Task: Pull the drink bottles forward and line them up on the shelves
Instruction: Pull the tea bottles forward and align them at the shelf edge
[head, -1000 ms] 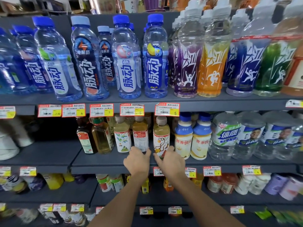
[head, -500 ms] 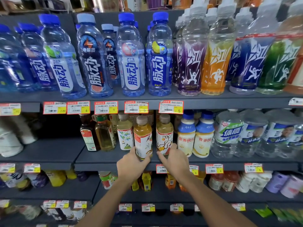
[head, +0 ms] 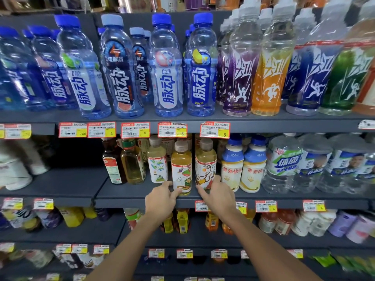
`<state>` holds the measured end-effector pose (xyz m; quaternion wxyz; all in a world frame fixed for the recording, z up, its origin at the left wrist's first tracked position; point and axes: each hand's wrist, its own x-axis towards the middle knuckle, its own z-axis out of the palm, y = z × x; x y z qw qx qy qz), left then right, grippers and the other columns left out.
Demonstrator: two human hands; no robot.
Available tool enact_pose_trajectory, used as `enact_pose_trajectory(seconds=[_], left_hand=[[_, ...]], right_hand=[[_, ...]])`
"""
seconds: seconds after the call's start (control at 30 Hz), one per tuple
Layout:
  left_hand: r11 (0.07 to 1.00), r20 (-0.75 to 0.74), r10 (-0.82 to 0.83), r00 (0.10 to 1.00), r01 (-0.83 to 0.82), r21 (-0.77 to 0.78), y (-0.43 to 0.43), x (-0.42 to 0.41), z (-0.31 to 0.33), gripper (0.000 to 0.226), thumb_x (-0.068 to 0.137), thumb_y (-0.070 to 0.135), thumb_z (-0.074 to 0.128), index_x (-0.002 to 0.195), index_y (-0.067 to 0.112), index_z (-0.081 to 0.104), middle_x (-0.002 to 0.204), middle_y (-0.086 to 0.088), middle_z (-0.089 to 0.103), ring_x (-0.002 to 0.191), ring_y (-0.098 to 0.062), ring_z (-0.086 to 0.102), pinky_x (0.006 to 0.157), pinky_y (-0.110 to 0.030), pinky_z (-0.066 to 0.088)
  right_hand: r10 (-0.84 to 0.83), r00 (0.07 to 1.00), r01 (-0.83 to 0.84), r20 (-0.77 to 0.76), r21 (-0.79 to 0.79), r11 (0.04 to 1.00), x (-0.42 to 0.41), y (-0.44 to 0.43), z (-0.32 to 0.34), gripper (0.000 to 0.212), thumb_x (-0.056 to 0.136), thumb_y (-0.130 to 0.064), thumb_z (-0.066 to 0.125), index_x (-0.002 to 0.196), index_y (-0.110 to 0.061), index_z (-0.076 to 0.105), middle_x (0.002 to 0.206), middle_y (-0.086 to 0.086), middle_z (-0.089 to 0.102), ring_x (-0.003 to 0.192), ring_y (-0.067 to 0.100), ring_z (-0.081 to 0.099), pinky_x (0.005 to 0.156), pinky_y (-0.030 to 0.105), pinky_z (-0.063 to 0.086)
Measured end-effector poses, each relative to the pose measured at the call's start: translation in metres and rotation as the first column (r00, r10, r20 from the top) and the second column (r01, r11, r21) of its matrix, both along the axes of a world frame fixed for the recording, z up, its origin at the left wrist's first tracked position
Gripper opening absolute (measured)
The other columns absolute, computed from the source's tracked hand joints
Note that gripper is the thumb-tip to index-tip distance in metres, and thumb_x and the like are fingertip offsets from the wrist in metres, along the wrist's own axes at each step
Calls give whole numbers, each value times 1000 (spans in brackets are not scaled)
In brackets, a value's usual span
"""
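Left bottle [head: 181, 167] stands gripped at its base by the left hand's [head: 162, 199] curled fingers. The right hand [head: 220, 194] grips the right bottle [head: 206, 165] likewise. Held so low, a quick pull could tip either off the shelf [head: 132, 191].

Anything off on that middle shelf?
Nothing spilled or toppled. The row is ragged: the yellow beige-capped tea bottle in the left hand stands nearer the grey shelf's front edge than the white-labelled pale tea bottle beside it; the right hand grips the orange-patterned tea bottle.
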<state>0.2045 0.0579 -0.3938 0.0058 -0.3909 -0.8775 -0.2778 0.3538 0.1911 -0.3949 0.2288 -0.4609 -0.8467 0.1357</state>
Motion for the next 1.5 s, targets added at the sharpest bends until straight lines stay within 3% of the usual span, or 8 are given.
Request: enact_pose_trajectory(seconds=[0.17,0.4,0.67,0.87,1.0,1.2,1.37,1.5], left_hand=[[991,-59,129,990,-127,41,9,29,1,77,80,80,50,133,24,42,121,6,53,102,-17,65,76,-34,53],[984,61,103,993,-111,139,22,23,2,64,82,67,63,123,21,49,116,4,56,103,-18,62,78,-33,51],[960,99,-58,993,29,279,8,10,-3,50,76,65,59,119,43,48,101,28,56,92,-1,58,71,-23,42],[977,79,4,997,-21,212,18,10,-3,53,79,60,73,119,30,54,113,10,67,101,-15,65,73,-28,46],[984,95,-85,992,69,166,18,-2,-5,55,86,44,73,133,27,49,123,8,67,110,-19,64,88,-34,50],[980,116,-191,975,182,86,11,-16,-5,62,89,46,68,141,28,41,128,7,64,113,-19,61,90,-34,49],[977,129,-214,968,208,55,7,-21,2,77,72,63,77,136,36,44,131,14,62,117,-16,60,89,-32,49],[982,103,-186,977,183,45,10,-21,3,59,78,58,75,126,33,51,126,11,65,112,-16,61,87,-33,50]], right_hand=[[-2,1000,2,-7,-14,1000,0,-1,2,55,89,-67,55,112,-18,44,98,2,67,90,21,67,64,28,47],[33,999,-36,-42,-66,997,3,2,4,57,86,-68,57,114,-20,45,102,0,68,93,20,66,72,32,55],[89,981,-118,-171,-168,979,12,1,10,63,74,-68,68,119,-25,56,110,-8,70,101,15,66,80,34,56],[-20,998,12,-63,-123,992,3,-12,8,66,76,-64,75,114,-19,48,109,2,68,100,23,66,74,33,52],[116,990,-128,-78,-181,975,6,-2,11,61,83,-51,75,129,-18,51,117,0,68,106,20,65,82,29,51],[268,962,-270,-46,-286,920,18,13,18,40,90,-34,72,122,-13,62,76,-19,51,69,-2,51,60,12,37],[279,960,-266,25,-231,936,13,10,22,64,80,-50,79,127,-14,55,111,-2,66,102,16,64,81,24,50],[271,962,-269,-28,-238,933,9,8,21,61,83,-43,78,130,-11,56,126,5,66,115,20,62,91,26,48]])
